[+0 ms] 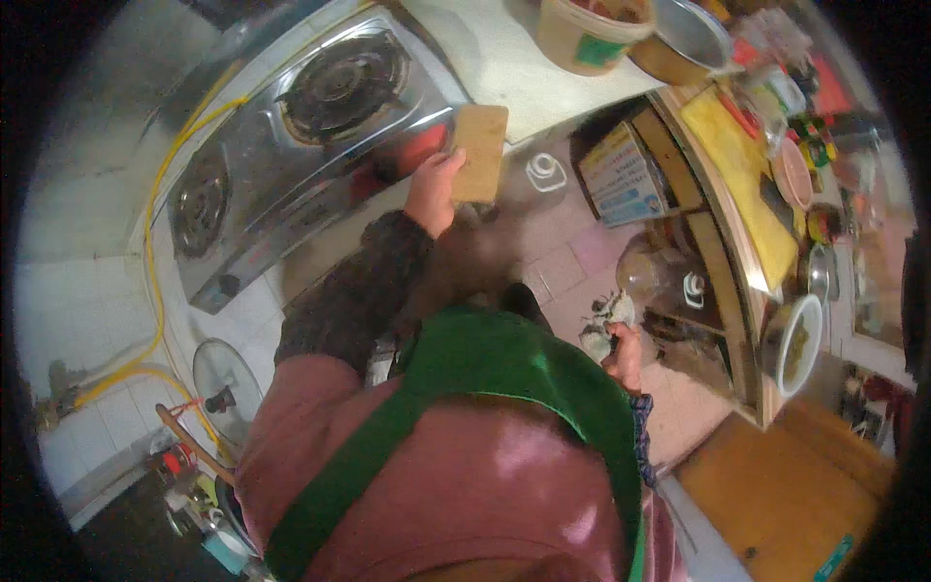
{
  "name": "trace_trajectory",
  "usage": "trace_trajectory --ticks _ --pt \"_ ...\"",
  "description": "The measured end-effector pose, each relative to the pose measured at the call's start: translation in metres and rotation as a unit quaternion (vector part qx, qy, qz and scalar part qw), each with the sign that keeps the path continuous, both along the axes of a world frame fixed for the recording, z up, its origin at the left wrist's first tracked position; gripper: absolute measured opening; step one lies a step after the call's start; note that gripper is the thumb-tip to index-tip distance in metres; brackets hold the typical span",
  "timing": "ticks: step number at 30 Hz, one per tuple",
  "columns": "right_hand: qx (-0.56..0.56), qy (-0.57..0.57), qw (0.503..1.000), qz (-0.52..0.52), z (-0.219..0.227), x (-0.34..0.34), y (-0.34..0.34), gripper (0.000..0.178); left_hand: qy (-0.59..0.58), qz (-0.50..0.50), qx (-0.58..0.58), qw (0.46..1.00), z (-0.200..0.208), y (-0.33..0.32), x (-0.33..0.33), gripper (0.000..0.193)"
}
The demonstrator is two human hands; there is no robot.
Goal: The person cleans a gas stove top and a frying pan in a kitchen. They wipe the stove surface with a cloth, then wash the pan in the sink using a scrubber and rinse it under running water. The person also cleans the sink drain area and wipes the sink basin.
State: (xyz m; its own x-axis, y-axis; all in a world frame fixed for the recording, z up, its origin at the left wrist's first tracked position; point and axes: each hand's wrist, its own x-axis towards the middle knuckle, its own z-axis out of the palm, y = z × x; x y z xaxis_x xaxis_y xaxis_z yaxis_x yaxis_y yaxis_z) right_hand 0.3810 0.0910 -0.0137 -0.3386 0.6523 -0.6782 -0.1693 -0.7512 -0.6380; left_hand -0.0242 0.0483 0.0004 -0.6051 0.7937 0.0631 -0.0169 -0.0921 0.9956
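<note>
My left hand (436,192) reaches out by the stove's front right corner, its thumb closed over the edge of a flat tan rectangular pad (482,150). I cannot tell what the pad is made of. The gas stove (281,209), with a steel top and two dark burners, lies to the left of that hand. Lower on the right, my right hand (626,359) is closed around a crumpled grey-white cloth (606,315), held over the tiled floor beside a wooden cabinet (713,233).
A yellow hose (150,247) runs along the stove's left side. A glass lid (225,378) stands at the lower left. A plastic bucket (590,44) and a metal basin (684,44) sit on the counter. On the cabinet are a yellow cloth (742,179) and a white bowl (797,344).
</note>
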Motion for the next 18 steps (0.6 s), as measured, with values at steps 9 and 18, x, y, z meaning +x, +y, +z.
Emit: trace_trajectory --ticks 9,18 --pt "0.042 -0.273 0.950 -0.146 -0.070 0.231 -0.144 0.017 0.287 0.067 -0.136 0.946 -0.103 0.028 0.027 0.041" --pt "0.137 -0.222 0.948 -0.184 -0.122 0.361 -0.184 0.020 0.548 0.024 -0.417 0.725 -0.124 0.039 0.025 0.041"
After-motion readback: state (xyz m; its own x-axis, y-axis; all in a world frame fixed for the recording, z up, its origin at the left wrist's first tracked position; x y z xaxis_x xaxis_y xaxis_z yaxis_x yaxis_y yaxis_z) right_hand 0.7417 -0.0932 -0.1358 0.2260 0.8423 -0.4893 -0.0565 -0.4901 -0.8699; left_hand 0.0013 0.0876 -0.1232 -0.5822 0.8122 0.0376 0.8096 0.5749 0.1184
